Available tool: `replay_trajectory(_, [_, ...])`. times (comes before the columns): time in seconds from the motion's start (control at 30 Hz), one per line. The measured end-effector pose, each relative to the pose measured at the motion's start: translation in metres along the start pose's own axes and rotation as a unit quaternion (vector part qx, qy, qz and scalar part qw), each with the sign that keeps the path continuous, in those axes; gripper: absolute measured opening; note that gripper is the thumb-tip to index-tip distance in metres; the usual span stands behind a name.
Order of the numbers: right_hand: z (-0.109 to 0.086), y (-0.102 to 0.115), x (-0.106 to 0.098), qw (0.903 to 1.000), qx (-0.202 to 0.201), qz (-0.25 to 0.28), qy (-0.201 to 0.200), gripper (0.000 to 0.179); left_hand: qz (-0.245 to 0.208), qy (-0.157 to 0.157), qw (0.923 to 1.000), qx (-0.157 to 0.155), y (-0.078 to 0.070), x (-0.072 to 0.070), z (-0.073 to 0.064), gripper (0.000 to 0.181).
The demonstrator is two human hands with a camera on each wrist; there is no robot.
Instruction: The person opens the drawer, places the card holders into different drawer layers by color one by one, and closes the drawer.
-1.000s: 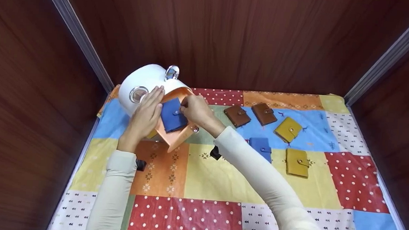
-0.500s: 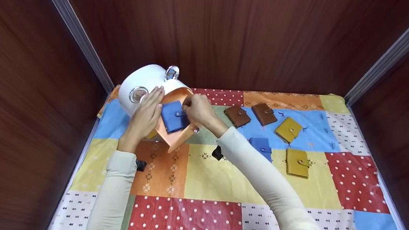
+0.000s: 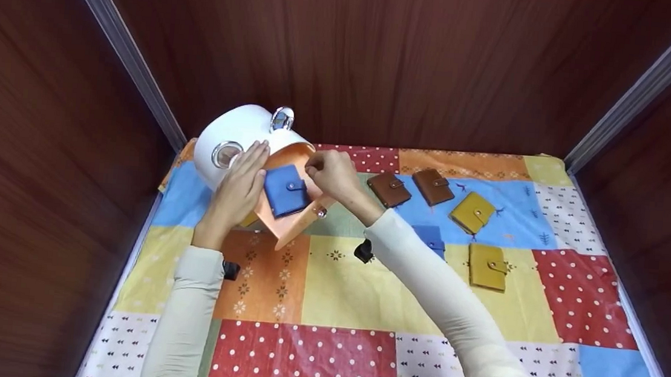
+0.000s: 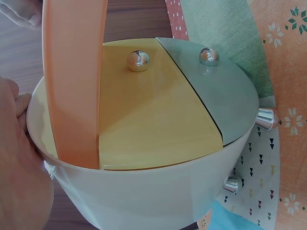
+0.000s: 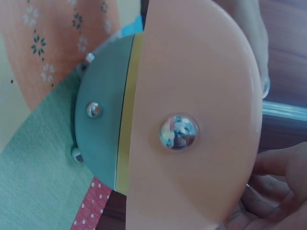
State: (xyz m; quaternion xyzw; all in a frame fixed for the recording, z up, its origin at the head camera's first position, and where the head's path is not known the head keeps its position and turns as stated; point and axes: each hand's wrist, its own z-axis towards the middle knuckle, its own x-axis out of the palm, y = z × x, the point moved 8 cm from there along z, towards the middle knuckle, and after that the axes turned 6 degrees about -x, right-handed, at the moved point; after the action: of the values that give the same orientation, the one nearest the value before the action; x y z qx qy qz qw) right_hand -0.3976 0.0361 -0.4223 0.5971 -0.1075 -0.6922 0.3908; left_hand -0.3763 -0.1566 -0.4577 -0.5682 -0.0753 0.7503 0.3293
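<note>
A small blue snap-strap wallet (image 3: 282, 191) lies inside the pulled-out orange drawer (image 3: 288, 232) of a white rounded cabinet (image 3: 238, 124). My left hand (image 3: 239, 187) rests with straight fingers along the cabinet's side, beside the drawer opening. Over the drawer's far right edge is my right hand (image 3: 336, 175), fingers loosely curled and apart from the wallet. In the left wrist view, a yellow drawer (image 4: 153, 110) and a green drawer (image 4: 211, 91) sit flush below the orange one. The wallet is hidden in both wrist views.
To the right lie two brown wallets (image 3: 389, 190), two mustard wallets (image 3: 487, 267) and another blue wallet (image 3: 428, 238), partly covered by the right sleeve. A patchwork cloth (image 3: 351, 287) covers the table. Dark wood panels (image 3: 347, 56) enclose the back and sides.
My right hand has let go of the blue wallet and drawn off to the right. The wallet has shifted slightly within the drawer. My left hand has stayed in place.
</note>
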Motion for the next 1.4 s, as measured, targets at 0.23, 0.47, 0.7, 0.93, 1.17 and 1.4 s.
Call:
replay_trajectory(0.23, [-0.006, -0.008, -0.016, 0.9998, 0.006, 0.018, -0.011, 0.017, -0.007, -0.005, 1.0, 0.005, -0.001, -0.001, 0.0, 0.052])
replay_trajectory(0.47, [-0.011, -0.018, -0.036, 0.9989, 0.01, 0.036, -0.03, 0.018, 0.0, 0.004, 1.0, -0.002, 0.001, 0.0, 0.001, 0.053])
replay_trajectory(0.7, [-0.018, -0.03, -0.048, 0.999, 0.017, 0.029, -0.029, 0.019, 0.0, 0.002, 1.0, 0.001, 0.0, -0.001, 0.001, 0.053])
replay_trajectory(0.93, [-0.026, -0.042, -0.057, 0.9993, 0.013, 0.024, -0.024, 0.021, 0.01, 0.013, 0.9999, -0.002, 0.0, -0.001, 0.001, 0.054])
replay_trajectory(1.17, [-0.033, -0.055, -0.064, 0.9988, 0.024, 0.032, -0.028, 0.025, 0.003, 0.009, 1.0, -0.001, -0.001, -0.003, 0.0, 0.054])
replay_trajectory(1.4, [-0.043, -0.069, -0.068, 0.9992, 0.024, 0.011, -0.03, 0.023, 0.005, 0.014, 0.9999, 0.001, -0.001, 0.0, -0.001, 0.054])
